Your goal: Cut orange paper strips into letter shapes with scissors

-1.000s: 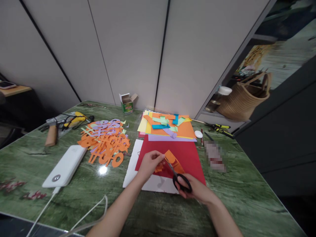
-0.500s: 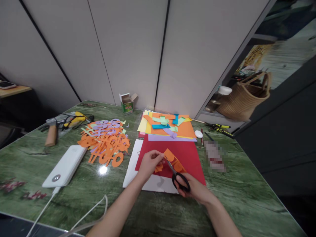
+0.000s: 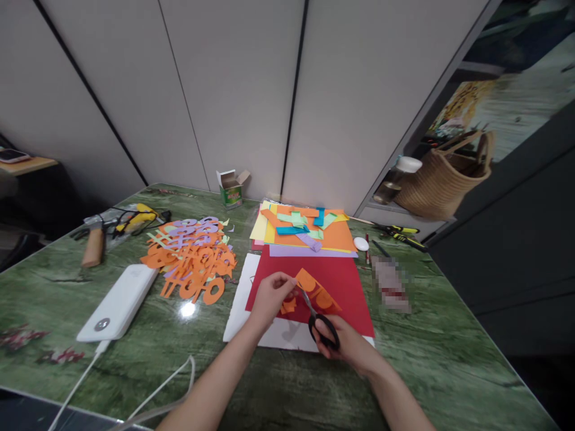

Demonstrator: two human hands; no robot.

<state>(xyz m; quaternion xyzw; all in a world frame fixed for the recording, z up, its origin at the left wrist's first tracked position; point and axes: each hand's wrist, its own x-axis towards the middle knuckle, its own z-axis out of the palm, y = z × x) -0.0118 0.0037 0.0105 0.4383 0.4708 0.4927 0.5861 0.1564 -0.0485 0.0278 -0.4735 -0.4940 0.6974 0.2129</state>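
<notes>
My left hand (image 3: 275, 294) pinches the left corner of an orange paper piece (image 3: 320, 294) that has round shapes marked on it. My right hand (image 3: 341, 341) is closed around the black handles of a pair of scissors (image 3: 324, 331). The scissors' blades point up and left and meet the lower edge of the orange paper near my left fingertips. Below them, a few orange paper scraps (image 3: 288, 306) lie on a red paper sheet (image 3: 341, 269). Under the red sheet is a white sheet (image 3: 238, 314).
Cut paper shapes (image 3: 197, 254) are heaped on the left, beside a white power bank (image 3: 119, 302) with its cable. Behind the red sheet sits a stack of coloured paper (image 3: 336, 236) with folded strips. A white oval object (image 3: 360, 243) and pliers (image 3: 402, 234) lie to the right.
My right hand and the scissors have shifted slightly left. More of the orange paper's right part shows now. My left hand has hardly moved.
</notes>
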